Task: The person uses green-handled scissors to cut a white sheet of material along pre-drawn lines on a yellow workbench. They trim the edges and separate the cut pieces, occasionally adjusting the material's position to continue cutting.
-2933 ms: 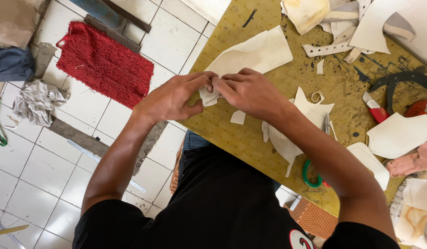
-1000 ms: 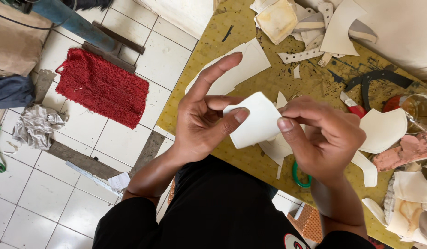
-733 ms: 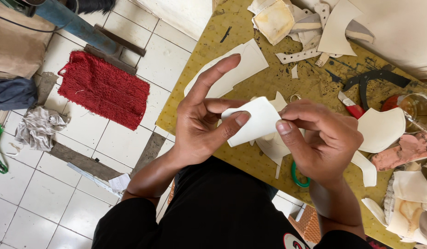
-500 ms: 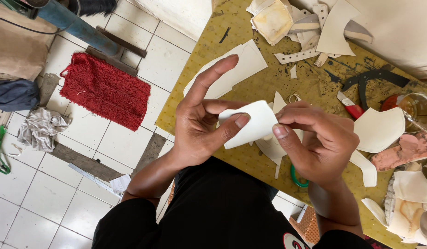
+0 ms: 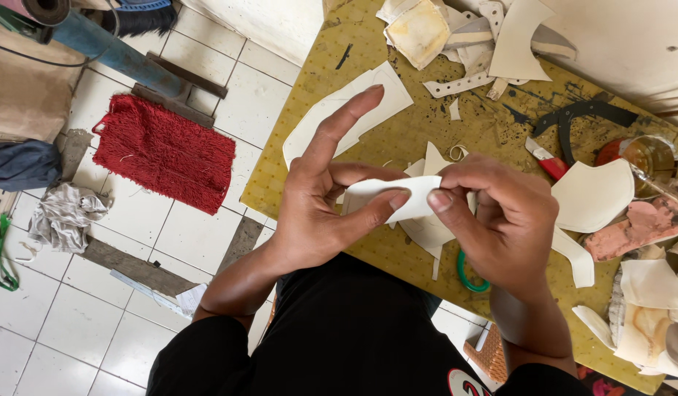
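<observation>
Item: small cream cut-out piece of leather-like sheet (image 5: 398, 198), held above the yellow perforated worktable (image 5: 398, 132). Left hand (image 5: 324, 198) pinches it, forefinger extended; right hand (image 5: 493, 220) grips its other end. Step, judged: inspecting or flexing; next calls for steady two-handed control.

Person wears a black short-sleeved cotton shirt (image 5: 354, 330), sleeves ending above the elbows. Round white-and-red printed emblem (image 5: 467, 383) at 5 o'clock. Forearms and both hands bare.

Both hands have lifted off the surface (image 5: 368, 81). The cream piece (image 5: 398, 196), previously broad and flat between the left hand (image 5: 321, 205) and right hand (image 5: 500, 220), now shows narrower, folded edgewise.
</observation>
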